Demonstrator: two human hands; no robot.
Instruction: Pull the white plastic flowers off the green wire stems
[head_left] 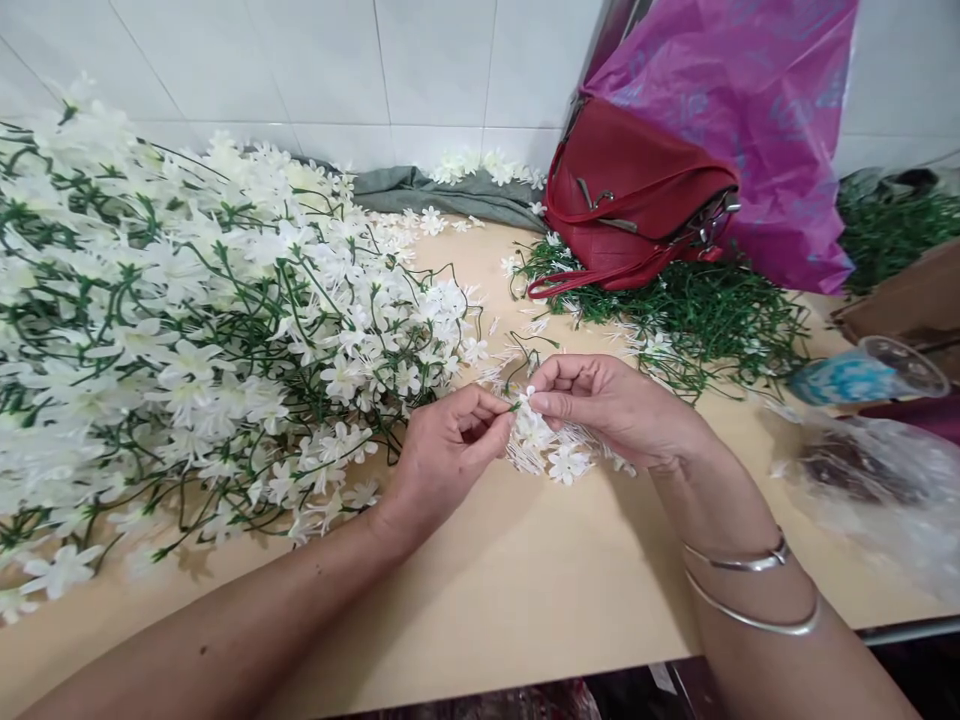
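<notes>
My left hand (457, 445) pinches the green tip of an artificial flower stem (515, 406) between thumb and fingers. Right beside it, my right hand (600, 405) is closed on a small white artificial flower (529, 393), held close to the stem tip. Whether the flower and stem are joined I cannot tell. Below the fingers lie loose white flower heads (568, 464) and thin white stamens (525, 455). A big heap of white artificial flowers on green stems (225, 340) spreads to the left of my left hand.
A red handbag (637, 185) rests on a pile of green stems (720, 320) at the back right, before a purple plastic bag (757, 110). Toward the right edge are a tipped plastic cup (862, 375) and a clear bag (885, 490). Grey cloth (450, 195) lies along the tiled wall.
</notes>
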